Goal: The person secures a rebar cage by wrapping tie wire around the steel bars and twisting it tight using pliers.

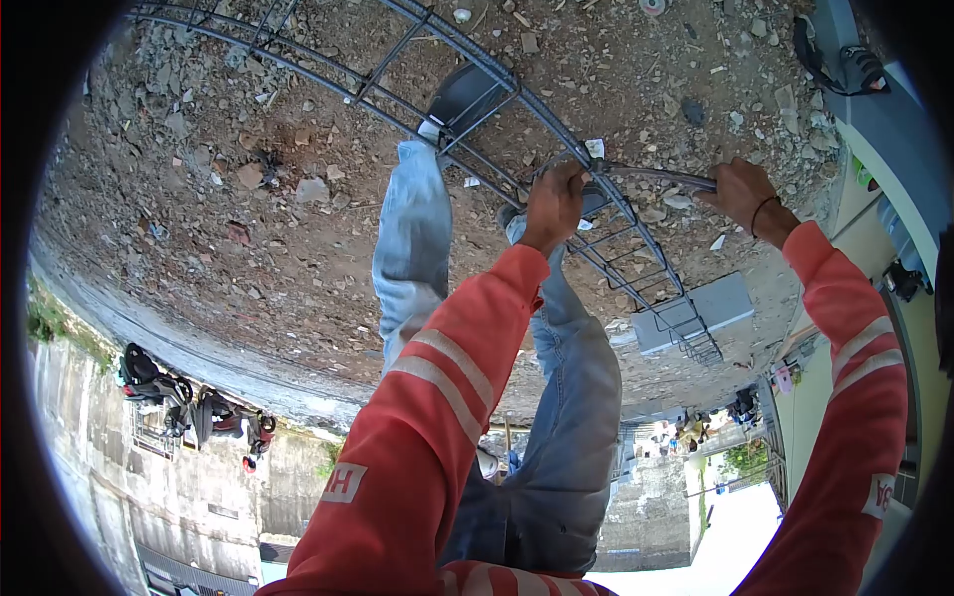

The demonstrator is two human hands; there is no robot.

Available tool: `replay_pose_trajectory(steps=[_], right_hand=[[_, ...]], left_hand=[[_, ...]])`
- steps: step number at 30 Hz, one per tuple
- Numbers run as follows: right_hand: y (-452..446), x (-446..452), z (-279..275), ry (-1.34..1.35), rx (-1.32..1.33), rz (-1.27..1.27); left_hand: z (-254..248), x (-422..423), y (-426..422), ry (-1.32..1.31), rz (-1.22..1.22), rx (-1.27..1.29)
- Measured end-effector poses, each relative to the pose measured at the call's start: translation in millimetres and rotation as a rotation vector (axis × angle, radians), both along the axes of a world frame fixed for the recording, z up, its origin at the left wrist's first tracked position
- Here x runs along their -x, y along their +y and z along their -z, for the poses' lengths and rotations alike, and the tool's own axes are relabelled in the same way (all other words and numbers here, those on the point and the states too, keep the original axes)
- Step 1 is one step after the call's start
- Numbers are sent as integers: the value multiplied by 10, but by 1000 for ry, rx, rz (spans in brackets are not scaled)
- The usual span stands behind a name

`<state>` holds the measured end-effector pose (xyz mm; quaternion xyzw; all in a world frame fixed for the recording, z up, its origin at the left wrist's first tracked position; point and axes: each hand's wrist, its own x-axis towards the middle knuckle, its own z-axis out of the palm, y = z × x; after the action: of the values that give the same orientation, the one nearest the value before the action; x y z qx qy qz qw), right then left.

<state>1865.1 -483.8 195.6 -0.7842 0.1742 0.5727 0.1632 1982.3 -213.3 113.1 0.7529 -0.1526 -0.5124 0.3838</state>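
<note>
A long cage of ribbed steel bars (540, 109) with rectangular stirrups crosses above the ground from the upper left to the lower right. Beside its thick bar, my left hand (556, 204) is closed with fingertips at a joint; what it grips is hidden. My right hand (743, 196), to the right of the cage, is wrapped round the end of a dark, slender rod-like handle (661, 175). The handle's other end meets the cage close to my left fingers.
My jeans-clad legs (412, 228) stand near the cage, with a dark shoe (465, 96) behind its bars. Rubble and stones cover the ground (288, 149). A grey slab (701, 310) lies by the cage's far end. Sandals (860, 70) rest on a ledge at right; motorbikes (154, 387) stand lower left.
</note>
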Motion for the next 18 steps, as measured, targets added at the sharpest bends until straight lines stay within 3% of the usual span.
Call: replay_pose_trajectory(steps=[2, 4, 5, 7, 8, 12, 14, 15, 16, 17, 18], right_hand=[[-16, 25, 41, -14, -18, 22], [-82, -31, 23, 194, -264, 224], [-148, -78, 17, 191, -264, 230], [-254, -159, 16, 975, -556, 966], [-221, -141, -14, 970, -564, 969], [-77, 98, -65, 728, -579, 877], [61, 270, -68, 107, -283, 309], [134, 175, -280, -60, -123, 71], [184, 218, -280, -68, -123, 79], [249, 273, -254, -465, 50, -92], [269, 253, -263, -641, 112, -165]], left_hand=[[-11, -30, -6, 7, 37, -22], [-11, -3, 14, 16, 77, -42], [-10, 23, 18, 9, 34, 1], [-4, 8, -16, -8, 8, 55], [-33, 13, -4, 17, 8, 26], [34, 48, -11, -23, 10, 14], [21, 31, -27, -28, 17, 6], [28, 43, -23, -32, 18, 7], [49, 71, -17, -35, 21, 12], [75, 87, -12, -56, 18, 25], [93, 101, 7, -63, 29, 28]])
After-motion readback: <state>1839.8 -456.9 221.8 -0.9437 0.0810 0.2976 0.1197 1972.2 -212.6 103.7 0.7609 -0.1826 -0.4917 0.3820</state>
